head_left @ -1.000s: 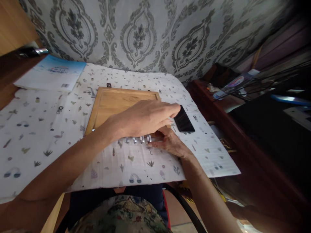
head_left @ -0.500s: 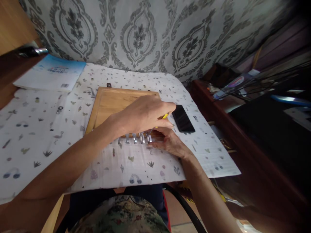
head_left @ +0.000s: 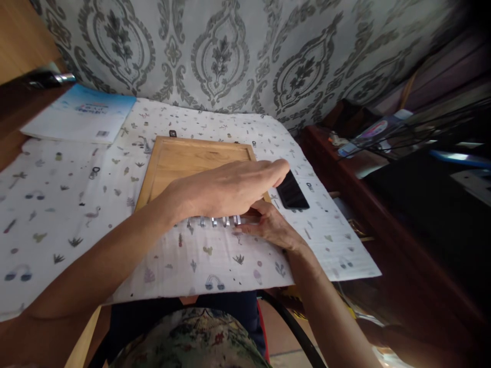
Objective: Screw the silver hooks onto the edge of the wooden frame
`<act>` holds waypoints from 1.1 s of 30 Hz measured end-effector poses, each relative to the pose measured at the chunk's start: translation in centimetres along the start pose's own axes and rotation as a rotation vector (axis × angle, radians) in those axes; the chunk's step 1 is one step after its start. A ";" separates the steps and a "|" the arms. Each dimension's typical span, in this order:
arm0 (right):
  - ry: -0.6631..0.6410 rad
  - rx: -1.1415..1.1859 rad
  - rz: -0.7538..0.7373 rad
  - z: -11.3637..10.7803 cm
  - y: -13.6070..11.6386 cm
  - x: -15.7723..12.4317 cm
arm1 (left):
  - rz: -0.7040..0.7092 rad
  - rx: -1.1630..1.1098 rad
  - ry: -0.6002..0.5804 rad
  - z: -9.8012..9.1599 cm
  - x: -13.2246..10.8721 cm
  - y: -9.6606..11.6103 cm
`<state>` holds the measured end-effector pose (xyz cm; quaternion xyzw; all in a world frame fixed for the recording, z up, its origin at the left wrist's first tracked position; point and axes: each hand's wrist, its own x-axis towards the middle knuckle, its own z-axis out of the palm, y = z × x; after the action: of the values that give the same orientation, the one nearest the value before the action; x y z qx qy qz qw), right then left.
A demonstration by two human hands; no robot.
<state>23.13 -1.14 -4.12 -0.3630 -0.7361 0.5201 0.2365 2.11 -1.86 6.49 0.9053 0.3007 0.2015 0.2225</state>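
Note:
A wooden board [head_left: 184,153] with a raised rim lies on the patterned cloth. Along its near edge stands a row of several silver metal hooks [head_left: 214,222]. My left hand [head_left: 230,186] is curled over the board's right part, knuckles up. Half a second ago a thin yellow-handled tool with a metal shaft showed in it; the hand's back now hides that tool. At the near right corner, my right hand [head_left: 266,225] pinches around the rightmost hook [head_left: 237,220], its thumb and finger close to the board's edge. The contact point is partly covered.
A black phone [head_left: 293,193] lies right of the board. A blue-and-white book [head_left: 80,115] rests at the far left of the cloth [head_left: 153,266]. To the right stands a dark red desk [head_left: 353,204] carrying a tube-like package [head_left: 374,134] and cables. A patterned wall covering rises behind.
My left hand has rolled over and shifted slightly right and down, covering the yellow-handled tool. The right hand stays at the hook.

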 end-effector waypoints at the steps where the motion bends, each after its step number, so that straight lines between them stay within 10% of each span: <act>1: 0.007 -0.015 0.002 0.0 0.1 0.0 | -0.019 0.003 0.022 0.0 0.0 0.0; 8: 0.009 -0.010 0.010 -0.2 0.4 0.0 | -0.016 0.043 0.151 -0.1 0.1 -0.3; 25: -0.003 0.073 0.034 -0.1 -0.7 -0.3 | 0.020 -0.064 0.028 0.2 0.6 -0.1; 33: 0.253 -0.043 -0.208 -0.7 -4.1 -0.4 | 0.040 -0.057 0.054 0.1 0.5 -0.1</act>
<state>22.73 -1.82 -0.03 -0.3524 -0.7449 0.4271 0.3722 2.53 -1.52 6.48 0.8987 0.2824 0.2388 0.2357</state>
